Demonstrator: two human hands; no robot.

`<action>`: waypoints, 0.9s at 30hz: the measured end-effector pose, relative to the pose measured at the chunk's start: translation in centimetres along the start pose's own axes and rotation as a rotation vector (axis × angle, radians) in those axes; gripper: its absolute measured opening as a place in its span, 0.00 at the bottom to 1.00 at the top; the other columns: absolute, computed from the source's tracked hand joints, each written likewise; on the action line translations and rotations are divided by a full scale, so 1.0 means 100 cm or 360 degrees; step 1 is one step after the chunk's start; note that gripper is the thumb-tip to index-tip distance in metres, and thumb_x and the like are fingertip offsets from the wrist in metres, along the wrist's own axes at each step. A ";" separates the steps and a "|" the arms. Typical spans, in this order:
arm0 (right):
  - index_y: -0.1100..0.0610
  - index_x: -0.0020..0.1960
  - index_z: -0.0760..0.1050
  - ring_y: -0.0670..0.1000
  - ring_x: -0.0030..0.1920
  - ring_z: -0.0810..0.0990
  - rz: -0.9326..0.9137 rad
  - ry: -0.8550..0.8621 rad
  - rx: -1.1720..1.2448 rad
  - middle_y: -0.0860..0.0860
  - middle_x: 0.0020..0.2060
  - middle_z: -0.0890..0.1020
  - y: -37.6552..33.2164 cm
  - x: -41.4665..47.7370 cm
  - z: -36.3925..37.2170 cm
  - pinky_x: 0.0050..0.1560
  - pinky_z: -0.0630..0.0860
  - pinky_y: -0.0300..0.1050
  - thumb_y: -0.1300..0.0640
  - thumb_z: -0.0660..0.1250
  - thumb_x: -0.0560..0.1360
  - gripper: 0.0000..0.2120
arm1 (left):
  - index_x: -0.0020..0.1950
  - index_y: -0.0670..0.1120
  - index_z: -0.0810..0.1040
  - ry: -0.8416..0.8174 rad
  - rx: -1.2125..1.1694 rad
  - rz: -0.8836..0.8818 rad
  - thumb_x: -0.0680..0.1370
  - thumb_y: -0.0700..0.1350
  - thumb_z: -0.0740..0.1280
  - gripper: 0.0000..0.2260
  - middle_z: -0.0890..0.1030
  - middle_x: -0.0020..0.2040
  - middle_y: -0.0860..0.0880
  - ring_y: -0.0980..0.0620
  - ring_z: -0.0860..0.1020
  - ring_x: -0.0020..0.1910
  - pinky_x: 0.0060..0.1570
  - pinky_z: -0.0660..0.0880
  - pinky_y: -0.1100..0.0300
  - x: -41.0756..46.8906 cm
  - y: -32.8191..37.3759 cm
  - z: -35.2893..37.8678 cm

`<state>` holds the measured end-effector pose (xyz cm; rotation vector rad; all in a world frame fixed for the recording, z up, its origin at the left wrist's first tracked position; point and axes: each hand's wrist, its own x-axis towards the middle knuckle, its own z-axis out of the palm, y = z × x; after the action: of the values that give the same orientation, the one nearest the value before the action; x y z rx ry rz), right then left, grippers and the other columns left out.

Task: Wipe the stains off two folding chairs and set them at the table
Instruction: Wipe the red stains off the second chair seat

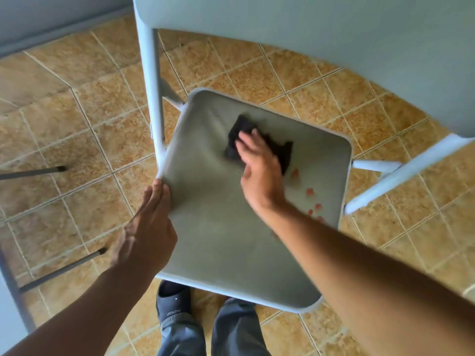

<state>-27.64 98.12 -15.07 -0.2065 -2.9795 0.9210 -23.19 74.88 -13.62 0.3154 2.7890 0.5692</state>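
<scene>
One pale grey-blue metal folding chair (152,98) fills the centre of the frame, seen from above. Its broad backrest (334,47) is cut off by the top and right edges, and its feet are out of view. The right hand (259,170) and the dark grey crumpled cloth (284,150) under it are blurred, so folds and fingertip outlines are hard to make out, and the palm hides the cloth's middle. Right hand: fingers straight, slightly spread, pressed flat on the cloth in the upper centre of the square padded seat (218,240); no curl round the cloth visible. Several small orange-red spots (309,191) lie on the seat's right side, just below the cloth. The right forearm covers some near the seat's right edge, so the count is uncertain. Left hand (149,227), lower left of centre: fingers straight and together, laid along the seat's left rim, tips touching its corner. The thumb is not made out, so I cannot tell whether it hooks beneath. Beige tiled floor (77,111) all round. Two dark tube legs (61,269) enter from the left edge, and what they belong to is cut off. At the bottom, one dark grey shoe (173,301) shows below the seat's front rim.
</scene>
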 end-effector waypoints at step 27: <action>0.60 0.72 0.71 0.55 0.78 0.60 -0.0177 -0.0294 -0.0003 0.54 0.75 0.68 0.043 -0.145 -0.037 0.74 0.63 0.58 0.69 0.49 0.77 0.26 | 0.75 0.43 0.65 -0.0307 0.0340 0.0450 0.72 0.42 0.53 0.29 0.61 0.77 0.46 0.45 0.61 0.75 0.71 0.62 0.44 -0.009 0.078 0.010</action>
<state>-12.51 101.78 -14.07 0.0472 -3.1193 0.9751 -20.86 81.97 -11.10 0.7762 2.6360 0.2797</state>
